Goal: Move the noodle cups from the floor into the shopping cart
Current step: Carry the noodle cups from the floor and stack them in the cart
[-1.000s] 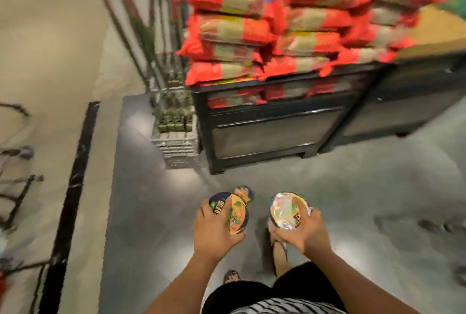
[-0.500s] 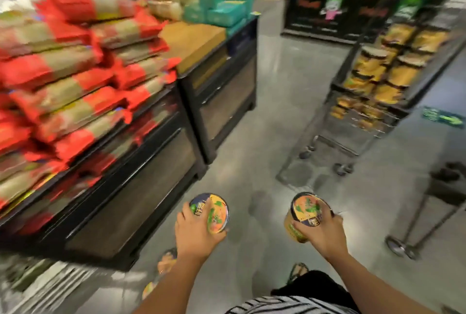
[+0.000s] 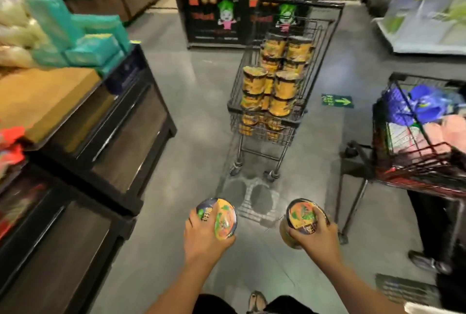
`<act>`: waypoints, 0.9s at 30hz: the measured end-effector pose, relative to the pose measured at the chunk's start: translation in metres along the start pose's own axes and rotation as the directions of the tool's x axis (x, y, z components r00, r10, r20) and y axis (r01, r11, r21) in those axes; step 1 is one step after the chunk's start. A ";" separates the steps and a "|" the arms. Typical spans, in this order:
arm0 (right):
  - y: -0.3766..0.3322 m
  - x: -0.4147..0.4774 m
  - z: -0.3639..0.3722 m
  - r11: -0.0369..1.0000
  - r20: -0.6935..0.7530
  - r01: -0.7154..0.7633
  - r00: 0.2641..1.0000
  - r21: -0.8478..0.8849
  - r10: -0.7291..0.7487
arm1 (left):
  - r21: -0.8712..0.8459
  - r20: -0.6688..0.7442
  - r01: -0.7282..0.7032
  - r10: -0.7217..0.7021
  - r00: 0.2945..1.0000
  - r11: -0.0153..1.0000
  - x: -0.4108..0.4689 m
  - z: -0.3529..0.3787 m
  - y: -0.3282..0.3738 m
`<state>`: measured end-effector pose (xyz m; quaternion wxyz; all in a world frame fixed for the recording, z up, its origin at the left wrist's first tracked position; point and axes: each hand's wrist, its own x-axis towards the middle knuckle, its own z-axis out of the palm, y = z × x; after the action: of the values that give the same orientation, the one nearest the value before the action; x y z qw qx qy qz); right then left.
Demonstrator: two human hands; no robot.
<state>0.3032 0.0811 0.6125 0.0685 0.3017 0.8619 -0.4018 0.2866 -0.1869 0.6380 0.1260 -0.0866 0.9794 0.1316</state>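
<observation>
Head view: our left hand [image 3: 201, 238] has its fingers curled round one noodle cup [image 3: 224, 217]; our right hand [image 3: 319, 238] likewise grips a second noodle cup [image 3: 301, 214]; both are held well short of the shopping cart [image 3: 327, 36], which holds stacked cups [image 3: 282, 84].

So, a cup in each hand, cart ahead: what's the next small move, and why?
Probably a step toward the shopping cart: the left hand grips the left noodle cup, the right hand the right noodle cup, and the cart stands ahead, seemingly beyond arm's reach.
</observation>
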 end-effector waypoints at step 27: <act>-0.300 0.344 -0.040 0.967 -0.394 0.135 0.918 0.218 -0.040 | -0.278 -0.419 -0.561 0.427 0.801 0.779 0.480 -0.209 0.161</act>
<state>-0.1424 0.1215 0.7111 -0.1578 0.3418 0.8160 -0.4385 -0.2501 -0.1579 0.7414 -0.1006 0.1332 0.9272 0.3354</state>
